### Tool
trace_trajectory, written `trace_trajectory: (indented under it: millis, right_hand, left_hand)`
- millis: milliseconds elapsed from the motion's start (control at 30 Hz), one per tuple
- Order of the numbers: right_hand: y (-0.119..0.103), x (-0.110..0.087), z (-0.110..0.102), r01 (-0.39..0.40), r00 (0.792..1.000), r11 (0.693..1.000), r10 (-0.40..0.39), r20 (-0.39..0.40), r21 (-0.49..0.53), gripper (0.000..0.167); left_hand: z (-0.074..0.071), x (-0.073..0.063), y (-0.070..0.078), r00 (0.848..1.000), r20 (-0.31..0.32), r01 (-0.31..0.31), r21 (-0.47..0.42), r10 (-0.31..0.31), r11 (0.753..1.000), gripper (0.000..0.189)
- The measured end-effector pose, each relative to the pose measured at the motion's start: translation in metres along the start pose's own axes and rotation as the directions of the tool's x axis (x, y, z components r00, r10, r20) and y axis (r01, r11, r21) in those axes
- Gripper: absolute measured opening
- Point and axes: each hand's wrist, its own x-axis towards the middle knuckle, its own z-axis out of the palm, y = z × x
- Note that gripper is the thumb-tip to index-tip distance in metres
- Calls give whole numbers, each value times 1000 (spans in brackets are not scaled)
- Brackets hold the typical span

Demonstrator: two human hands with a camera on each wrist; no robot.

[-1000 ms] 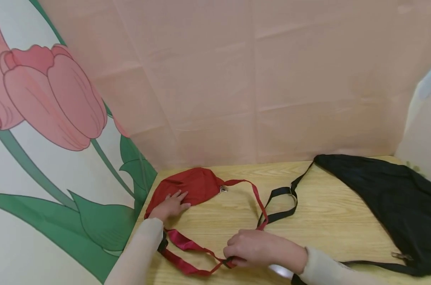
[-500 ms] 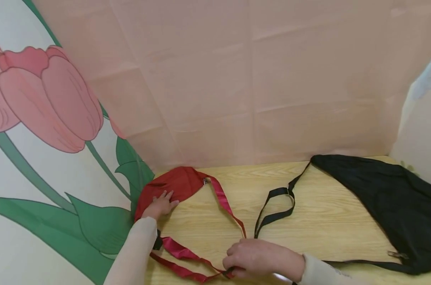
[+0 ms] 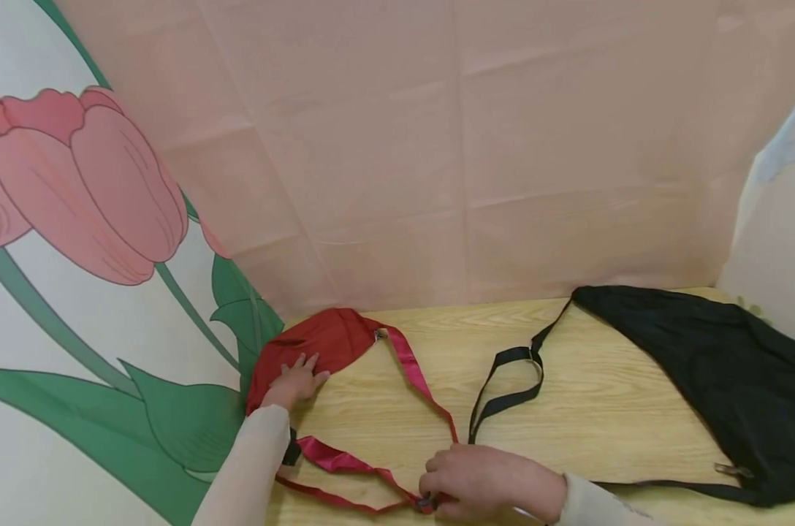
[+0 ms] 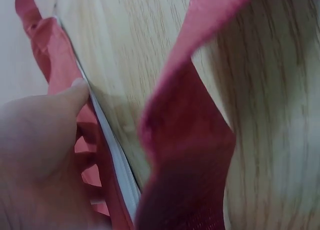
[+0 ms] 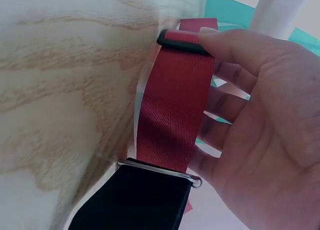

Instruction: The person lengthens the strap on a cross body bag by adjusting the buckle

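Note:
My left hand (image 3: pixel 295 385) lies with fingers spread on a red waist bag (image 3: pixel 340 337) at the table's back left. In the left wrist view, a pale zipper (image 4: pixel 114 149) runs along the bag's edge beside the thumb. Near the front, my right hand (image 3: pixel 492 478) pinches the bag's red strap (image 3: pixel 407 361) at a black slider (image 3: pixel 426 504). The right wrist view shows thumb and fingers at the strap's edge by that slider. Below it, a metal bar (image 5: pixel 157 171) sits where the red strap meets a black strap (image 5: pixel 130 202).
A large black sling bag (image 3: pixel 720 365) covers the right of the wooden table (image 3: pixel 601 424). Its looped black strap (image 3: pixel 512 400) reaches toward my right hand. A black buckle (image 3: pixel 292 449) is by my left sleeve. A pink sheet and tulip-print panel border the table.
The red bag shifts slightly left with my left hand on it. The red strap turns and draws away from the black loop. My right hand keeps its pinch, moving slightly right.

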Motion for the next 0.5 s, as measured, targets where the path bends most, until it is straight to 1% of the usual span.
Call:
trace_trajectory:
  millis: [100,233,333,500]
  right_hand:
    - [2,-1,-1,37,999,999,-37,-33,-11,17]
    - [5,-4,-4,67,992,997,-71,-100,-44,23]
    - [8,-7,-9,44,989,997,-53,-138,-67,27]
    - [15,-16,-19,-36,984,998,25,-178,-60,33]
  left_hand:
    - [1,-3,4,1000,-11,0,-10,0,1000,68]
    - [3,-6,10,999,-45,-27,-11,27,1000,72]
    - [4,-7,16,995,-84,-59,-7,58,998,76]
    - [5,-10,27,987,-133,-91,5,91,996,77]
